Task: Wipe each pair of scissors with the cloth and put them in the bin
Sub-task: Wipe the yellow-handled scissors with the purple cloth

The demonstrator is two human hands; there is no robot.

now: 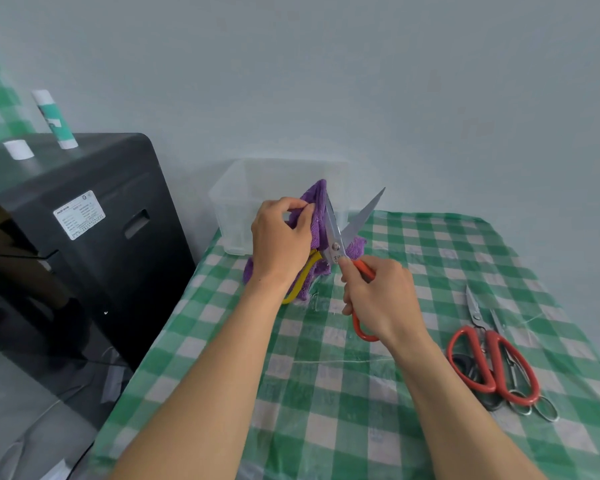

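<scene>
**Operator:** What do my hands have?

**Spotter:** Your left hand (281, 237) has its grip pinched on the purple terry cloth (317, 216), with thumb and fingers pressing it around one steel blade. Your right hand (381, 299) has its grip curled round the orange loop of the steel scissors with one orange and one yellow handle (336, 247). Your forefinger reaches up to the pivot.

**Operator:** How do those scissors sit?

**Spotter:** You hold them above the table with the tips pointing up and away from you and the blades spread in a V. The left blade is wrapped in the cloth. The right blade is bare and leans right. The yellow handle hangs below your left wrist, partly hidden by it.

**Operator:** And the bin?

**Spotter:** The clear rectangular plastic bin (236, 202) stands at the far left corner of the green-and-white checked table (361, 393), against the wall and just behind the cloth. I cannot tell what lies in it.

**Operator:** The rest?

**Spotter:** On the table to your right, well apart from your hands, lies a heap of scissors. A large red-handled pair (492, 362) is on top, closed. A bare-metal-handled pair (544, 410) and a black handle lie under it. Left of the table stands a black machine (94, 209). On top of it are a green-and-white glue stick (54, 119) and a small white cylinder (18, 149).
</scene>
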